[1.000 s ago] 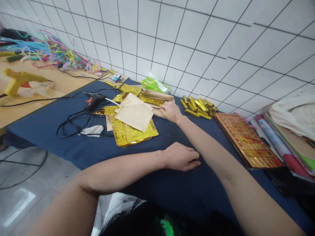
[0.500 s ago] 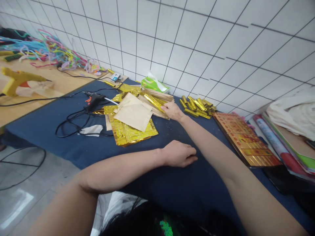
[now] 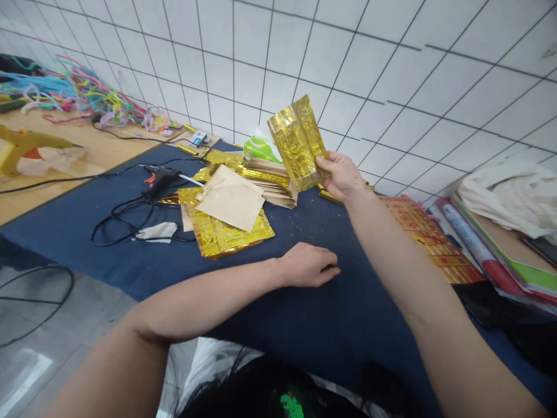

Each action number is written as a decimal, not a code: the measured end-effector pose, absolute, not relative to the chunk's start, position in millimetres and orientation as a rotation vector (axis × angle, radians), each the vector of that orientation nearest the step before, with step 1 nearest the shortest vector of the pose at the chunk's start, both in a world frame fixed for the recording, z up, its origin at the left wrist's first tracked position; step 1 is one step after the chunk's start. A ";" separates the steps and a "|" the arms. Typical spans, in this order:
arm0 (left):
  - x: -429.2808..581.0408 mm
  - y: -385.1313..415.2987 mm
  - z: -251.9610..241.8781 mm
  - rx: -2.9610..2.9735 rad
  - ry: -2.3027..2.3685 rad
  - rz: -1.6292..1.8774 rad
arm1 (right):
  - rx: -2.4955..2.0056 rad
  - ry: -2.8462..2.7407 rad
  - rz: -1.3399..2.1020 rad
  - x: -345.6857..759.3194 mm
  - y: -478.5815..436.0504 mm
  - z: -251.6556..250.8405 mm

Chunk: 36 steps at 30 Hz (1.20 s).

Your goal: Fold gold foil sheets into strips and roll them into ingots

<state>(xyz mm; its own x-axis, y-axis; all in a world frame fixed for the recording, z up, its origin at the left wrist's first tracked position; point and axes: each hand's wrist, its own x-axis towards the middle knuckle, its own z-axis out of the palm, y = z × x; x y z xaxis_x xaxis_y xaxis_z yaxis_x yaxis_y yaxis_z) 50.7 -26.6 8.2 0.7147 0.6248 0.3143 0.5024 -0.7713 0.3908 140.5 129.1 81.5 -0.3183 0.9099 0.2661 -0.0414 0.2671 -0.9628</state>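
Note:
My right hand is closed on a creased sheet of gold foil paper, pinched at its lower right edge between thumb and fingers. The sheet is held up off the table, in front of the tiled wall. My left hand rests on the dark blue cloth, its fingers loosely bent and a gap showing by the thumb. I see nothing in it. Ahead of it lie gold foil sheets, with plain beige paper on top. Behind those is a stack of paper, partly covered by gold foil.
A black glue gun with a coiled cable lies left of the papers, near a white scrap. A yellow glue gun and coloured pipe cleaners are further left. Rolled gold tubes and an orange-gold pack lie right.
My right hand has lifted a gold foil sheet from the stack, up and to the right. My left hand stays on the cloth. The view has shifted slightly.

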 end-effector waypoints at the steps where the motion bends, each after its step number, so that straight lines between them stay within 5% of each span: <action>1: 50.6 -26.8 8.0 2.646 0.888 0.643 | -0.847 -1.574 1.237 153.1 125.1 83.6; 4: 50.7 -28.3 8.4 2.659 0.891 0.659 | -0.974 -1.636 1.021 194.3 106.7 80.1; 10: 53.1 -34.8 11.2 2.750 0.999 0.725 | -1.133 -2.270 -0.021 247.4 26.1 31.9; 14: 57.0 -36.8 7.3 2.865 1.105 0.654 | -0.974 -2.551 -0.200 254.7 -18.3 -6.2; 36: 38.8 -9.9 10.6 2.473 1.311 0.250 | -1.197 -2.213 0.351 259.2 -25.9 -14.2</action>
<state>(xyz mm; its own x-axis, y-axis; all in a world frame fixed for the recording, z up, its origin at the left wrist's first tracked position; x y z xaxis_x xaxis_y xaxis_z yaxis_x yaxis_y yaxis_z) 38.8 -9.9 10.6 0.5612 0.8277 0.0008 0.7697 -0.5223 0.3672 259.2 -25.9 -14.2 -0.4193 0.8270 0.3746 0.6707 0.5602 -0.4862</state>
